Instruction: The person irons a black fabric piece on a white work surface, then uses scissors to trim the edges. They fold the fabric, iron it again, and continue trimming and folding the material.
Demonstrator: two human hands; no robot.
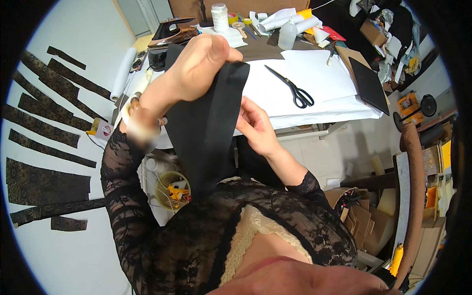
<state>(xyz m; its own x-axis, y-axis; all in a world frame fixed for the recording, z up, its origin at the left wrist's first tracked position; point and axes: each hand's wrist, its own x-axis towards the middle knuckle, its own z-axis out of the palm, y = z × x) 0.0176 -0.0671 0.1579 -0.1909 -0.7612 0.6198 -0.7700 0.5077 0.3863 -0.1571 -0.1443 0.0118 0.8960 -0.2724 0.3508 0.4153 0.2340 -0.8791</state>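
Observation:
A long piece of black fabric [199, 128] hangs in front of me, its top raised over the table and its lower part falling toward my lap. My left hand [204, 61], lifted high, grips the upper edge, fingers closed over the cloth and partly hidden. Lower down, at the fabric's right edge, my right hand [258, 128] is closed with the thumb and fingertips against the cloth, pinching it. To the right of both hands, black-handled scissors [292, 88] lie on white paper [275, 110], apart from the fabric.
An iron [172, 34] stands at the table's back left. Behind are a white jar [220, 17], a clear bottle [287, 34] and paper rolls [282, 20]. A black board [368, 86] lies at the right end. Patterned strips [46, 179] hang on the left wall; a bin [172, 182] stands below the table.

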